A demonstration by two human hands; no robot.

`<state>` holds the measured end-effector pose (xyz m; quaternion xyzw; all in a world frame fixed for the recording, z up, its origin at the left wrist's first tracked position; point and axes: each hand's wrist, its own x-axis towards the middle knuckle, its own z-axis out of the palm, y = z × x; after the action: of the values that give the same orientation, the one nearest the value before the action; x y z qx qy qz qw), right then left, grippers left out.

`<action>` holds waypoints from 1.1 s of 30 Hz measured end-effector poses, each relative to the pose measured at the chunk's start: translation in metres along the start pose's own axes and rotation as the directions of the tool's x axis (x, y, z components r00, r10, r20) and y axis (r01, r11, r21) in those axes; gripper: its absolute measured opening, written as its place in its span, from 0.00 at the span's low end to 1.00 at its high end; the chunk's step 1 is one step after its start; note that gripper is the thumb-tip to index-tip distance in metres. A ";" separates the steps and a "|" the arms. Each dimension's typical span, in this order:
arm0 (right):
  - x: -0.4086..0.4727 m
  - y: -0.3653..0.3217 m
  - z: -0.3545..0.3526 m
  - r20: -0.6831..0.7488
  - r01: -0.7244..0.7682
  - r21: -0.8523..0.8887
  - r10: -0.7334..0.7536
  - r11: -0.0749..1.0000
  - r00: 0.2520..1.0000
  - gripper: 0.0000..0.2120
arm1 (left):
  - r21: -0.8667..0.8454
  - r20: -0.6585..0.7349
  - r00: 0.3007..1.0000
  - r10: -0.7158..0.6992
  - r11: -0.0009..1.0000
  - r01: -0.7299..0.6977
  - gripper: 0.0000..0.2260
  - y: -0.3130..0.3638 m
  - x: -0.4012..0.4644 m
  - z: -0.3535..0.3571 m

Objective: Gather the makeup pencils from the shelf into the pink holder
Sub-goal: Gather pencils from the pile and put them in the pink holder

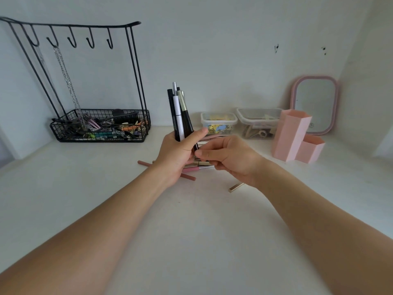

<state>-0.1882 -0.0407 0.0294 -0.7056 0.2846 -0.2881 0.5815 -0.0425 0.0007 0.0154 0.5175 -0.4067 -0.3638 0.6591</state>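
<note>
My left hand is closed around an upright bundle of makeup pencils, black, white and silver, held above the middle of the white shelf. My right hand sits just to its right, fingertips pinched at the lower end of a black pencil in the bundle. Under both hands lie more pencils on the shelf, among them a mauve pencil and a pink pencil. The pink holder, made of hexagonal tubes, stands at the right with nothing visible in it.
A small gold cap lies in front of my right hand. A black wire rack with a basket of hair clips stands at the back left. Two clear lidded boxes and a pink-framed mirror stand at the back right.
</note>
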 end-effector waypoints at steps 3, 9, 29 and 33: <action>0.000 0.000 0.000 -0.052 0.005 -0.117 -0.011 0.993 0.999 0.05 | 0.103 0.013 1.000 0.002 0.995 -0.003 0.15 -0.001 -0.001 0.001; 0.003 -0.003 -0.008 -0.128 0.000 -0.225 -0.030 0.974 0.991 0.06 | 0.100 -0.045 0.999 -0.016 0.995 0.020 0.14 0.002 0.002 -0.002; 0.006 0.003 -0.057 0.020 0.020 -0.865 -0.005 0.501 1.000 0.04 | 0.044 -0.131 0.986 -0.099 0.993 0.106 0.14 0.007 0.005 -0.011; 0.003 -0.001 -0.066 0.069 0.034 -0.854 0.048 0.519 0.996 0.05 | 0.057 -0.134 0.987 -0.092 0.993 0.100 0.13 0.006 0.004 -0.012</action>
<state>-0.2350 -0.0857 0.0413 -0.9104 0.3674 -0.0793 0.1732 -0.0297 0.0025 0.0199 0.5798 -0.3484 -0.3472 0.6496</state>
